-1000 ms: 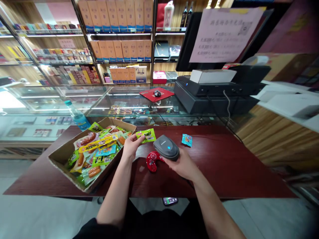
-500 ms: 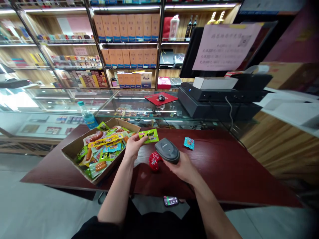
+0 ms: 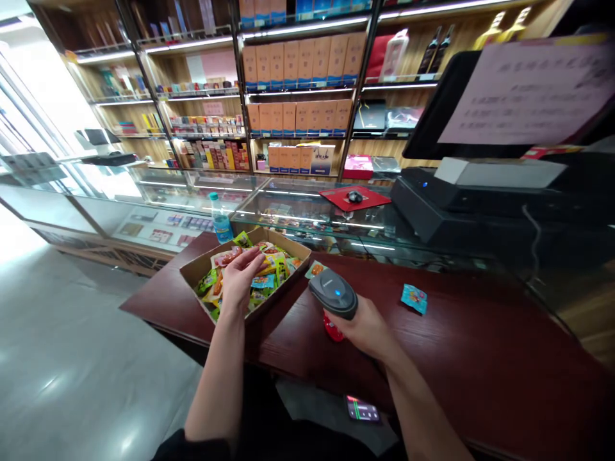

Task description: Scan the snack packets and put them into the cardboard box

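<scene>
My right hand [image 3: 368,326] grips a dark grey barcode scanner [image 3: 334,293], and a small blue light glows on its top. Just past the scanner's head, a small pale green packet with an orange picture [image 3: 316,269] lies on the table, partly covered. A shiny red object [image 3: 332,328] is mostly hidden under the scanner and hand. My left hand [image 3: 240,275] is over the cardboard box [image 3: 294,245], fingers stretched out, with nothing visible in them. Inside the box are several snack packets [image 3: 263,282], green, yellow and blue, some showing sausages.
A blue packet [image 3: 414,299] lies to the right on the dark red table [image 3: 461,358]. Behind the box stands a bottle with blue liquid [image 3: 221,221]. A glass counter with a mouse [image 3: 355,196] and a monitor [image 3: 442,109] border the far side. A lit phone [image 3: 362,408] is low in front.
My left hand has gone from beside the scanner to over the box, and the green packet has left its fingers. A pale packet now shows by the scanner. The view has swung left.
</scene>
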`<action>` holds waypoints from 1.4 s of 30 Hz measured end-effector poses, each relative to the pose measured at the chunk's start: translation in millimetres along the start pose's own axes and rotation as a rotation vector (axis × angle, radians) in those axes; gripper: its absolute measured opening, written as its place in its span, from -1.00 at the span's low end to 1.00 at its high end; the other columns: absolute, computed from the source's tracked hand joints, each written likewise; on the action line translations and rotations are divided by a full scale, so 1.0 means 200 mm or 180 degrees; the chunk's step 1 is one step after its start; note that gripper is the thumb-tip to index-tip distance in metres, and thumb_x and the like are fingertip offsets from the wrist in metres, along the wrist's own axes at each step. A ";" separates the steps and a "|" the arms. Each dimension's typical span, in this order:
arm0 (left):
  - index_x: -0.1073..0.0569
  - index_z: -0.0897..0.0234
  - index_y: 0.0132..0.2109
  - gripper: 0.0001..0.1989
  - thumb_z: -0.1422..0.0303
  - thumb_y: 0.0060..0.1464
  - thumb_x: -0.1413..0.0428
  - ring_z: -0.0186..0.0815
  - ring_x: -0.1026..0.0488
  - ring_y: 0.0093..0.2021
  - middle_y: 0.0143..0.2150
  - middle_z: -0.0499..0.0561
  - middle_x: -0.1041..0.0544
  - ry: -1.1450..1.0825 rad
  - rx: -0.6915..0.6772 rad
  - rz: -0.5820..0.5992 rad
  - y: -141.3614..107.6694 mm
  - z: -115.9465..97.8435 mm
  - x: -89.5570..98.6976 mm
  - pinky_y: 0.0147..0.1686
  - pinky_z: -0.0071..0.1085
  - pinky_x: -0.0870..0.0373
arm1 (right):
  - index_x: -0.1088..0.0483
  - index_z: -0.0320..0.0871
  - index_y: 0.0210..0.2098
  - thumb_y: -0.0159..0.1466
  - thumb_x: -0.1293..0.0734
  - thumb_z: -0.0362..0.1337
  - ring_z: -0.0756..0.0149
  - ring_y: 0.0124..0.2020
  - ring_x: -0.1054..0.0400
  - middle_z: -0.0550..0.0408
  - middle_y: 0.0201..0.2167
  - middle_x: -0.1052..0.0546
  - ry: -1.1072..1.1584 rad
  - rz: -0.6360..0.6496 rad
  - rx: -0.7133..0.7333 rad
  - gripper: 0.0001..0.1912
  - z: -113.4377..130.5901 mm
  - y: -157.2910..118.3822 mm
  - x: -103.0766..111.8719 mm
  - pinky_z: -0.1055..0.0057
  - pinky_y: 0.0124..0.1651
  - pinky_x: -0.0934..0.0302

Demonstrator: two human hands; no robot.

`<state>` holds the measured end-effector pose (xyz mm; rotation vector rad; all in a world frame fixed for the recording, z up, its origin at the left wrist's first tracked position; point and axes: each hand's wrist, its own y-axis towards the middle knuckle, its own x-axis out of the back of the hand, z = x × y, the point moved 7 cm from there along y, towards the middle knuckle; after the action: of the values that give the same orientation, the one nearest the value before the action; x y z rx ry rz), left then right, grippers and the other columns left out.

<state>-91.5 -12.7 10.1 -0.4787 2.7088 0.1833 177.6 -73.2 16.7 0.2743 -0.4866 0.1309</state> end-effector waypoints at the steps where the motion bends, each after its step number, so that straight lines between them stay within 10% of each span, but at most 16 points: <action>1: -0.57 0.39 -0.10 -0.50 0.28 -0.24 -0.40 -0.24 -0.57 -0.22 -0.16 0.13 -0.60 0.0042 0.0036 0.0049 -0.02 0.02 -0.02 -0.07 -0.22 -0.51 | -0.49 -0.19 -0.18 0.14 -0.38 -0.23 0.16 -0.22 -0.51 0.01 -0.24 -0.62 0.0001 0.0001 0.0007 -0.73 0.00 0.00 0.00 0.37 -0.17 -0.36; 11: -0.60 0.34 -0.14 -0.57 0.23 -0.20 -0.36 -0.21 -0.54 -0.29 -0.24 0.14 -0.62 0.0808 0.0568 0.1210 -0.20 0.46 -0.46 -0.22 -0.28 -0.50 | -0.47 -0.16 -0.11 0.18 -0.35 -0.19 0.16 -0.31 -0.52 0.01 -0.34 -0.62 -0.0329 -0.0355 -0.0304 -0.70 -0.15 -0.17 0.24 0.35 -0.28 -0.37; 24: -0.61 0.15 -0.32 -0.56 0.62 -0.49 -0.25 -0.16 -0.51 -0.28 -0.30 0.04 -0.60 0.3094 -0.0544 0.3188 -0.34 0.82 -0.90 -0.19 -0.38 -0.37 | -0.49 -0.17 -0.15 0.18 -0.34 -0.19 0.15 -0.33 -0.52 0.02 -0.40 -0.61 -0.0548 -0.0908 -0.0683 -0.72 -0.28 -0.37 0.46 0.35 -0.31 -0.36; 30: -0.50 0.22 -0.57 -0.78 0.51 -0.49 -0.34 -0.36 -0.35 -0.61 -0.65 -0.08 -0.44 0.2626 0.0199 0.2636 -0.20 0.83 -0.83 -0.49 -0.47 -0.30 | -0.48 -0.13 -0.16 0.16 -0.35 -0.24 0.12 -0.20 -0.52 0.00 -0.28 -0.63 -0.0557 -0.0910 -0.0690 -0.74 -0.28 -0.40 0.45 0.31 -0.16 -0.36; 35: -0.52 0.34 -0.34 -0.64 0.33 -0.37 -0.39 -0.34 -0.49 -0.45 -0.43 -0.01 -0.56 0.0828 0.0967 0.1320 -0.10 0.78 -0.70 -0.33 -0.39 -0.44 | -0.48 -0.13 -0.16 0.15 -0.35 -0.28 0.12 -0.17 -0.51 -0.01 -0.22 -0.62 -0.0460 -0.0866 -0.0627 -0.75 -0.26 -0.38 0.42 0.31 -0.12 -0.35; 42: -0.50 0.40 -0.25 -0.52 0.33 -0.39 -0.43 -0.30 -0.56 -0.32 -0.33 0.06 -0.60 -0.0076 0.1249 0.1082 -0.16 0.75 -0.69 -0.15 -0.30 -0.49 | -0.47 -0.13 -0.16 0.14 -0.33 -0.30 0.15 -0.19 -0.51 0.01 -0.22 -0.62 -0.0441 -0.0715 -0.0516 -0.75 -0.22 -0.34 0.37 0.33 -0.12 -0.34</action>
<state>91.0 28.4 -75.8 0.0975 2.6883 -0.2487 274.3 -121.2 -0.5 0.1782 -0.5968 -0.1470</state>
